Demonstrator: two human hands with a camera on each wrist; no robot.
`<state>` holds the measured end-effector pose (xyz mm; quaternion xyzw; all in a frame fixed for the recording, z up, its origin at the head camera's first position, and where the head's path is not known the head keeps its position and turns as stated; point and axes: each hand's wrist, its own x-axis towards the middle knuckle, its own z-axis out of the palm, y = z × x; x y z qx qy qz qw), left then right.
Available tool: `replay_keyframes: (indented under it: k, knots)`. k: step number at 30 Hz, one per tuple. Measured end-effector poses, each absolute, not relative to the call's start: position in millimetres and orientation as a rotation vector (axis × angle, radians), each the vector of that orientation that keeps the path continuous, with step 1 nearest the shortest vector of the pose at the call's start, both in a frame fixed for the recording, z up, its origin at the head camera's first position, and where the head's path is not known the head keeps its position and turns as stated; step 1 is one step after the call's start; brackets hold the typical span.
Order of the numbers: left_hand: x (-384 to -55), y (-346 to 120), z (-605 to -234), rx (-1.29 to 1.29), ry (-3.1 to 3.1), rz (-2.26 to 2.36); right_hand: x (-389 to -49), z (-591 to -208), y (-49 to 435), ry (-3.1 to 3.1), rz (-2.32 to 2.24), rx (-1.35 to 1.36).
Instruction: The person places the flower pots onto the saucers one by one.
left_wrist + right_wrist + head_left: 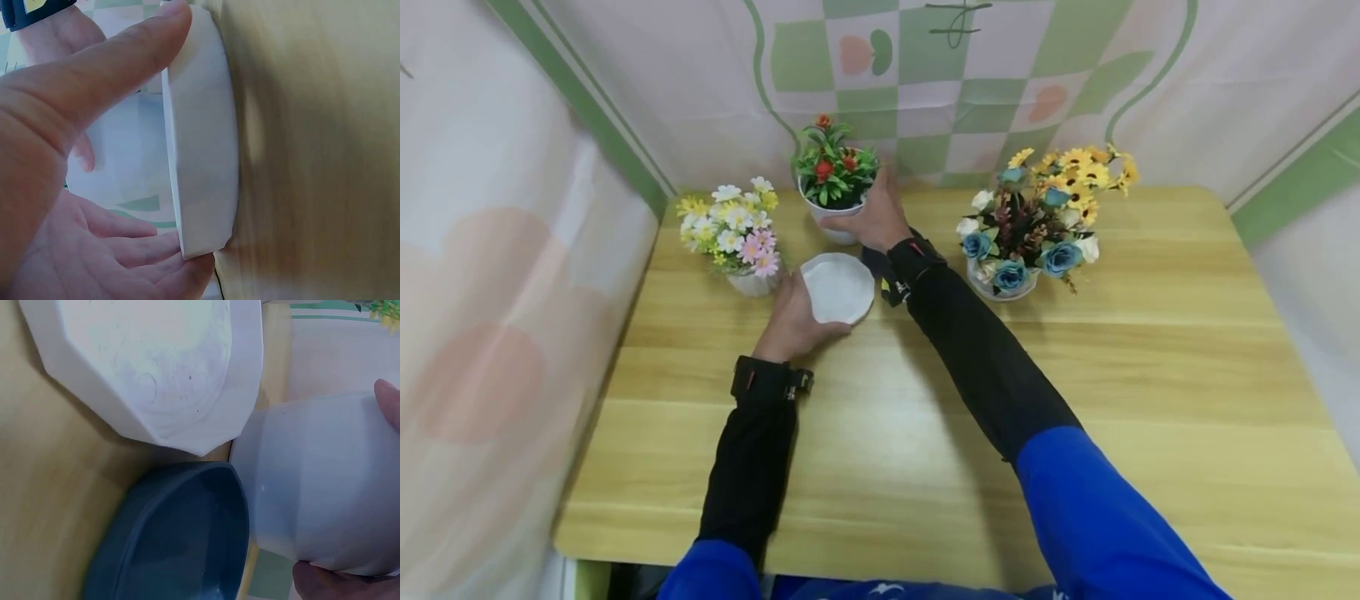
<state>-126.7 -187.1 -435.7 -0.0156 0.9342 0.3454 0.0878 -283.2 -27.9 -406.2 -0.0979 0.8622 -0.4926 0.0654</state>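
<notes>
My left hand [797,321] holds a white faceted saucer [844,296] by its rim, thumb on the near side and fingers on the far side. In the left wrist view the saucer's pale side wall [203,137] lies close against the wood. My right hand [880,215] grips a white flowerpot [319,481] from its right side, just behind the saucer. Green leaves and red flowers [831,171] fill that pot. Beside it, under my right wrist, is a dark blue dish [187,537], mostly hidden in the head view.
A white pot of daisies with pink and yellow flowers [737,229] stands left of my left hand. To the right is a pot of blue roses and yellow flowers [1037,221]. The wooden table [887,467] meets a patterned cloth wall [925,108] at the back.
</notes>
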Motion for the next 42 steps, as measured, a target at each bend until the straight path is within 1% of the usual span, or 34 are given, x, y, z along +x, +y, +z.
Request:
replay_keyframes:
  k: [10,28,36,42]
  knots:
    - [-125,-186,-434,-0.018,2.744,1.006,-276,-409,-16,2.579,-1.496,-0.321]
    - [-118,-193,-432,0.060,2.720,1.019,-241,-413,16,2.601,-1.515,-0.318]
    - [-106,-193,-431,0.043,2.713,0.978,-228,-410,30,2.594,-1.454,-0.318]
    - [-94,-188,-431,0.108,2.685,1.003,-221,-407,38,2.630,-1.446,-0.354]
